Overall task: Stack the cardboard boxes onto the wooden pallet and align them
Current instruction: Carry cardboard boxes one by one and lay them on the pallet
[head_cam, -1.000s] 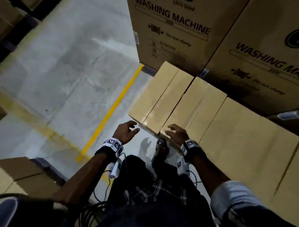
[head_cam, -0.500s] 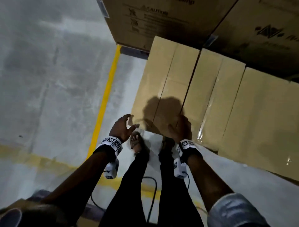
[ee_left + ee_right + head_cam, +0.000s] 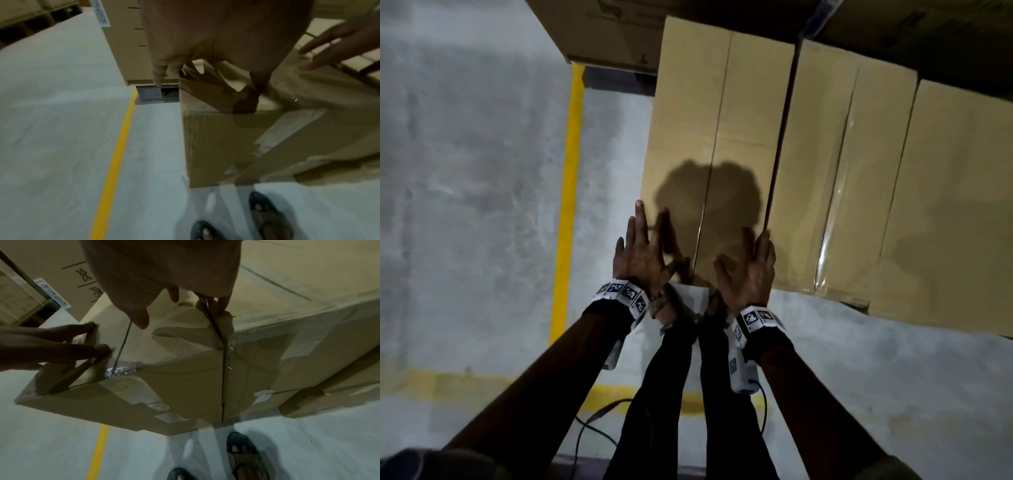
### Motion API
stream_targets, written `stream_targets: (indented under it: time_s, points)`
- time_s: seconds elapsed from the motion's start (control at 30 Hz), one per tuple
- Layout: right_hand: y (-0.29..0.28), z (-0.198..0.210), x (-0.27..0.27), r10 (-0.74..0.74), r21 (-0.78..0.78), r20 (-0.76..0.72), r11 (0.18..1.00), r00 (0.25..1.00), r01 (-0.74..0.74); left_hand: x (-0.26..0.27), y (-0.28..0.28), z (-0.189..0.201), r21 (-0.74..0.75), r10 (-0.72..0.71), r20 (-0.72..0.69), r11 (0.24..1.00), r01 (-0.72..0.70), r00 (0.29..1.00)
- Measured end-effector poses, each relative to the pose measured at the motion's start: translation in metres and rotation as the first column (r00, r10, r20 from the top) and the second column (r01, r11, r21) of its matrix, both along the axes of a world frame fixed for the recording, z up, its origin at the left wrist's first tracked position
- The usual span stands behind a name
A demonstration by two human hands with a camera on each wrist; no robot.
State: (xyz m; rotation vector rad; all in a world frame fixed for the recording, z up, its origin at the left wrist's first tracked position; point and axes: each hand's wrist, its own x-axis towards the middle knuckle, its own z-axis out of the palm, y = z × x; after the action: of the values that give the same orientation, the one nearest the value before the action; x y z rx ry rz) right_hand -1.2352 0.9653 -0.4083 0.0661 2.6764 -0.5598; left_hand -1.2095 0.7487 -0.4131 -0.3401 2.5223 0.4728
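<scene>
Dim, overhead-lit views; motion blur, hard shadows across cardboard box (image 3: 715, 144).

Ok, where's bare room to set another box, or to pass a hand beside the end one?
Bare floor lies left of the yellow line, and a narrower strip runs between that line and the end box. Right of it the boxes sit side by side with only a thin seam. Both hands, left and right, crowd its near edge.
</scene>
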Motion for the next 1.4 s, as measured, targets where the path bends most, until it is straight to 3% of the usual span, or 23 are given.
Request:
stream_targets:
  time_s: [0.17,0.27,0.4,0.57,0.7,0.87,0.97,1.03,1.2,1.4]
  points:
    - [-0.001,0.003,0.009,-0.014,-0.002,-0.028,1.0,1.0,0.014,0.008,-0.023,-0.008,-0.005,-0.025,-0.05,1.0,0.025,0.998]
    - [-0.001,0.002,0.009,0.018,-0.13,-0.074,0.991,0.997,-0.027,0.01,-0.03,-0.01,0.019,-0.012,-0.072,1.0,0.013,0.997]
    - [0.001,-0.002,-0.001,-0.036,-0.271,-0.006,0.962,0.999,0.033,0.01,-0.031,-0.012,0.039,0.022,-0.086,0.999,-0.019,0.996]
    - [0.006,-0.011,-0.016,-0.032,-0.364,0.046,0.93,0.998,0.046,0.007,-0.044,-0.02,0.228,0.151,-0.028,0.964,-0.141,0.988]
    - [0.005,-0.013,-0.016,-0.06,-0.359,0.069,0.93,0.996,0.081,0.004,-0.045,-0.018,0.393,0.199,-0.07,0.906,-0.156,0.978]
    - [-0.006,0.003,-0.015,-0.115,-0.354,-0.048,0.931,0.992,0.091,-0.003,-0.044,-0.003,0.349,0.269,-0.148,0.914,-0.204,0.952]
    - [-0.015,0.037,-0.027,-0.243,-0.434,0.008,0.873,0.97,0.223,-0.017,-0.045,0.031,0.286,0.265,-0.164,0.935,-0.211,0.95]
    - [-0.02,0.07,-0.043,-0.256,-0.365,0.009,0.899,0.967,0.242,-0.023,-0.046,0.059,0.274,0.293,-0.173,0.932,-0.24,0.94]
    - [-0.024,0.157,-0.067,-0.052,-0.244,0.049,0.968,0.997,0.063,-0.015,-0.04,0.15,0.232,0.359,-0.198,0.921,-0.313,0.912]
    - [-0.025,0.278,-0.073,0.175,-0.234,-0.034,0.956,0.984,-0.178,0.018,-0.023,0.283,0.17,0.481,-0.274,0.877,-0.45,0.833]
